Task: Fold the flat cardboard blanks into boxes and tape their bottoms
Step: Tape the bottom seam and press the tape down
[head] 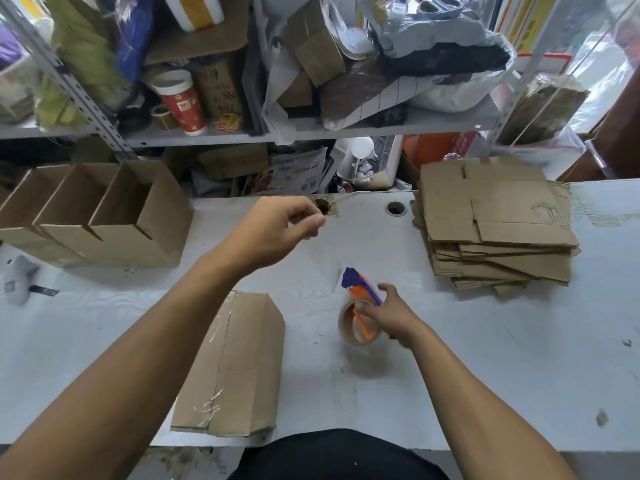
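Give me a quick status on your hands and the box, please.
Right hand grips tape dispenser; left hand raised, pinching something small. Taped box lies on table. Nothing blocking.

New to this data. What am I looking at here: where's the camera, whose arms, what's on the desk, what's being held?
There is no robot here. One wide-angle camera sits on a person's head and looks forward and down, so the two bare arms entering from the bottom are the wearer's own.

The right hand grips a tape dispenser, blue and orange, with a roll of clear tape on it. The left hand is raised over the white table with its fingers curled; it seems to pinch the pulled-out tape end, but that is too faint to be sure.

On the table: a folded box with a taped bottom lies near the wearer, a row of finished open boxes stands at the far left, and a stack of flat cardboard blanks lies at the right. Cluttered shelves stand behind.
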